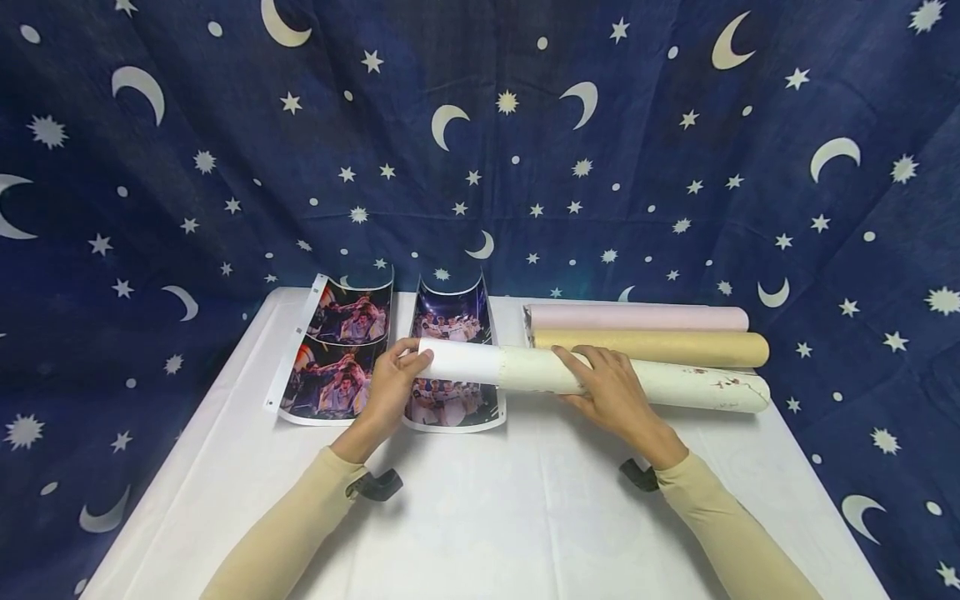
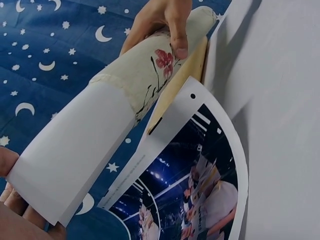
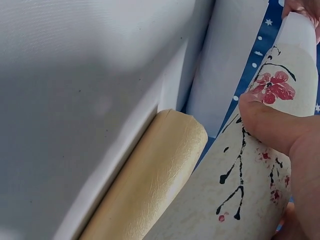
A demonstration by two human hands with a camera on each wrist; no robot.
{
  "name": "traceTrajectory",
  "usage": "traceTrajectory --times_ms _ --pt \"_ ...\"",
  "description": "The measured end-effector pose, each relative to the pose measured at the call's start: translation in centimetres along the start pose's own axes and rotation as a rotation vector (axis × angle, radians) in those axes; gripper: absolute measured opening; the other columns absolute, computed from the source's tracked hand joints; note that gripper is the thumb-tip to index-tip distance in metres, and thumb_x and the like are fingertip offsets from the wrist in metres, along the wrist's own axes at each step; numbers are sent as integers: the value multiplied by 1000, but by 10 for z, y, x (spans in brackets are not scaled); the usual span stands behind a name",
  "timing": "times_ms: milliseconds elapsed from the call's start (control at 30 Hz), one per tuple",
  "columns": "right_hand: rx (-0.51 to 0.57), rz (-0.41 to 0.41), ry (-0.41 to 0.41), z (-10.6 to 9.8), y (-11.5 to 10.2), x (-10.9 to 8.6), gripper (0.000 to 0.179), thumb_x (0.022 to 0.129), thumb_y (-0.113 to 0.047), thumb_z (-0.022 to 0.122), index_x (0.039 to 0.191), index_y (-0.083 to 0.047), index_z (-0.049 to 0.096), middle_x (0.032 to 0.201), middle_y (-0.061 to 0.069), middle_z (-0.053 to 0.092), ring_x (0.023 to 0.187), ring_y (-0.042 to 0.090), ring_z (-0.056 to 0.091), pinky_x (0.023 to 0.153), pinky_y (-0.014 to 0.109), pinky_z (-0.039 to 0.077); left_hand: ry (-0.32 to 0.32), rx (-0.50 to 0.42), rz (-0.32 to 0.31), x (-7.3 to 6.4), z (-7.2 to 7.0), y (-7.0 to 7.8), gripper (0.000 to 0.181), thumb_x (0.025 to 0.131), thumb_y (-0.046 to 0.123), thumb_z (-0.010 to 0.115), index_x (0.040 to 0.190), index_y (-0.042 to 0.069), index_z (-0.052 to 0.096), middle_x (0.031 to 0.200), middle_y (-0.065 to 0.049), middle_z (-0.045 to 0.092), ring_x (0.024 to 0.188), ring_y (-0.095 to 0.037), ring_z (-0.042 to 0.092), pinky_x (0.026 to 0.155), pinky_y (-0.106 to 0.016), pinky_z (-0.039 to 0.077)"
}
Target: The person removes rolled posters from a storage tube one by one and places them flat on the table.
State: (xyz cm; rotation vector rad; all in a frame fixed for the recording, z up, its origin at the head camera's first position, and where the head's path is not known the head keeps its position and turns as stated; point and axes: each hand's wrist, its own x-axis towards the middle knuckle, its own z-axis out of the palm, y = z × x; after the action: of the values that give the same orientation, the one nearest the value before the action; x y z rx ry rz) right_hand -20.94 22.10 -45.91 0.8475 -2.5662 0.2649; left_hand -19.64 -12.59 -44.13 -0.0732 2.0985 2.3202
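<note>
A cream paper roll with red blossoms and dark twigs is held level above the table. My right hand grips it around its middle; in the right wrist view the thumb lies along a red flower. From the roll's left end sticks a narrower white paper roll. My left hand pinches the far left end of this white roll, thumb on the near side. In the left wrist view the cream roll's torn-looking edge wraps around the white roll.
Behind the cream roll lie a gold roll and a pink roll. Two curled photo posters stand at the back left, one of a red-lit scene, one of a group partly behind the white roll. A starry blue cloth hangs behind the white table.
</note>
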Motion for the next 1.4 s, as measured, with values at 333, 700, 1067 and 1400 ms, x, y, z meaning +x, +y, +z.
traceTrajectory --times_ms 333,700,1067,1400 --pt "-10 22 -19 -6 6 -5 82 76 -37 83 147 -25 43 125 16 59 113 39 58 97 57 41 21 -66 25 -2 -9 7 31 96 9 58 125 -2 52 81 9 70 76 -4 64 85 -18 46" --pt "-22 29 -11 -10 11 -9 81 76 -37 83 147 -24 44 125 15 60 112 40 59 97 59 42 93 -34 18 0 -19 10 33 96 11 59 126 0 52 86 10 71 85 -6 67 93 -21 46" --pt "-24 36 3 -15 16 -15 82 75 -37 83 147 -24 44 124 15 60 111 40 59 94 58 42 122 -72 45 -2 -27 18 34 96 8 58 128 -2 50 87 12 71 92 -4 66 90 -18 49" --pt "-25 30 16 -19 18 -17 82 74 -36 84 146 -23 45 123 16 60 109 40 59 93 58 43 160 -103 64 -4 -32 22 24 96 8 57 119 3 54 91 15 73 97 -9 65 88 -21 49"
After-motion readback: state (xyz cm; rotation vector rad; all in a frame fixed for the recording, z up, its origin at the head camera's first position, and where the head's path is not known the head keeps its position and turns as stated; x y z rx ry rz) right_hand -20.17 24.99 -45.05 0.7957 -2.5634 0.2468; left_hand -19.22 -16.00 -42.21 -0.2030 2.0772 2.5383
